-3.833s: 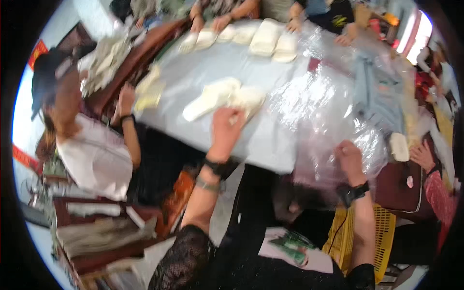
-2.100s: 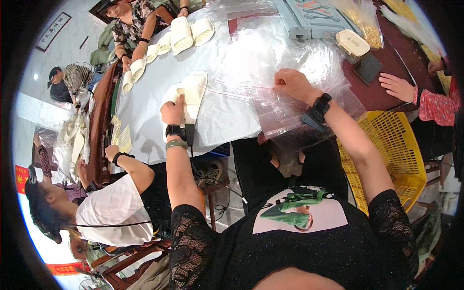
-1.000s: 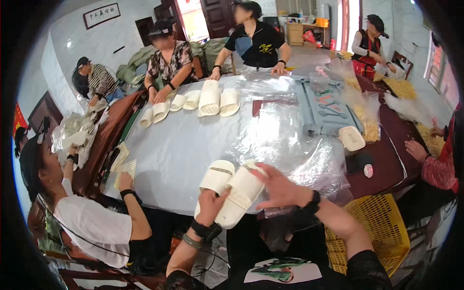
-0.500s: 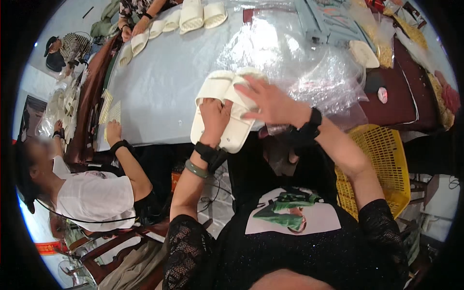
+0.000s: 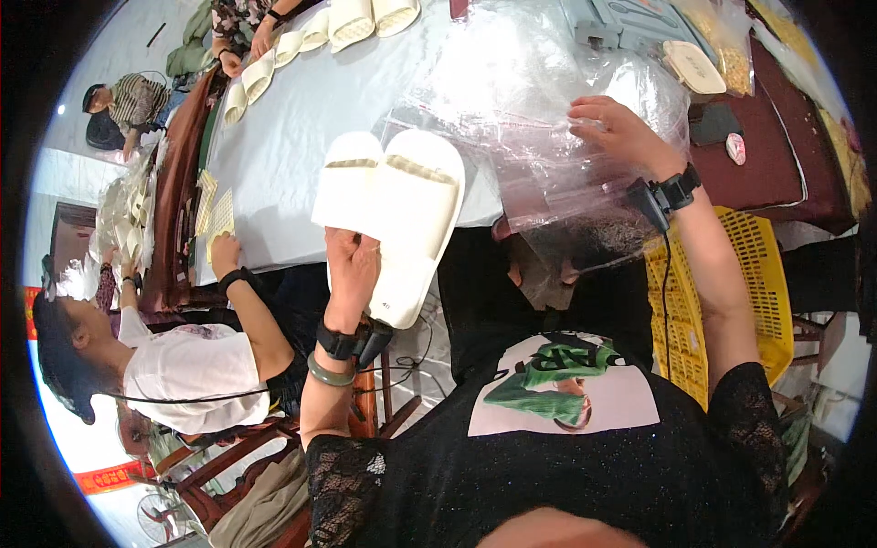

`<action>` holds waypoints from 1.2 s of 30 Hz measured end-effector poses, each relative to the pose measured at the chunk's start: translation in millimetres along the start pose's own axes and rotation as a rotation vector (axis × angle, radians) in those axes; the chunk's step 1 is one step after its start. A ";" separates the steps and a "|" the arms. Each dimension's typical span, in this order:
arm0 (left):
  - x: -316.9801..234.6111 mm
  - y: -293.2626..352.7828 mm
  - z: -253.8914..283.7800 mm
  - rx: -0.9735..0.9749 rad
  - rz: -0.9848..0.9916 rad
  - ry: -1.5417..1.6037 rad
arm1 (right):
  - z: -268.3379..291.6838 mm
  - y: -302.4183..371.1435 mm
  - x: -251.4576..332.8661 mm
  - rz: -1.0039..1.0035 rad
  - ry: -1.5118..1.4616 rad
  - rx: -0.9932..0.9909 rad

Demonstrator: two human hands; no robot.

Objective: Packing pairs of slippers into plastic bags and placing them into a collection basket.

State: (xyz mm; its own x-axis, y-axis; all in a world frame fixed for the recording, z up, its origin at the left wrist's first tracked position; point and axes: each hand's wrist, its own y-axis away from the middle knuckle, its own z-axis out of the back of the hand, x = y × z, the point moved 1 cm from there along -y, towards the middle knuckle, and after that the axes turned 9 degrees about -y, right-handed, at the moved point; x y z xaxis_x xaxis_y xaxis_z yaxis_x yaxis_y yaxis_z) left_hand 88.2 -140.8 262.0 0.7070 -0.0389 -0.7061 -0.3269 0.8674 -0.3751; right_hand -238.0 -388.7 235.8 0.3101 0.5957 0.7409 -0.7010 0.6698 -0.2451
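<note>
A pair of cream slide slippers [image 5: 416,196] is in my left hand [image 5: 351,274], whose fingers are closed round them near the strap of the left one. The soles face up toward me, tilted over the table's front edge. My right hand [image 5: 626,132] is at a clear plastic bag [image 5: 548,173], with thumb and fingers closed on its upper edge. That bag hangs partly over the table edge, on top of a loose heap of more clear plastic [image 5: 475,82].
Several cream slippers [image 5: 352,23] line the far left of the table [image 5: 301,173], near another person's hands [image 5: 260,41]. A person in a white shirt [image 5: 196,379] works at left. A yellow basket [image 5: 749,283] stands at right, below a dark red cloth [image 5: 776,164] and grey-blue case [image 5: 630,27].
My left hand has drawn the slippers left and toward me. My right hand has left them, moved right, and taken hold of a plastic bag.
</note>
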 end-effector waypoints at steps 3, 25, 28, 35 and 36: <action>-13.6 -16.3 -13.0 0.024 -0.015 0.140 | -9.5 2.7 43.2 0.082 0.060 -0.086; 18.0 -81.9 -83.2 0.450 -0.009 -0.094 | -119.4 -21.5 74.0 0.376 0.300 -0.353; 11.0 -79.8 -49.2 0.476 -0.014 -0.028 | -121.3 -18.3 71.4 0.411 0.344 -0.373; -52.1 -95.7 7.3 -0.115 0.016 1.424 | -124.7 -16.0 171.8 -0.028 -1.322 0.125; -58.6 -94.0 4.5 -0.089 0.065 1.702 | -137.8 -19.5 178.6 -0.045 -1.470 0.244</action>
State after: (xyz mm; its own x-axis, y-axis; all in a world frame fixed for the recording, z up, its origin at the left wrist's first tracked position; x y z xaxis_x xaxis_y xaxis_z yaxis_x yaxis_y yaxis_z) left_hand 80.3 -217.7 341.4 -0.7077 -0.5047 -0.4945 -0.3990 0.8630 -0.3098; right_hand -80.4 -234.2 286.8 -0.4705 -0.4909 0.7332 -0.8424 0.4973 -0.2075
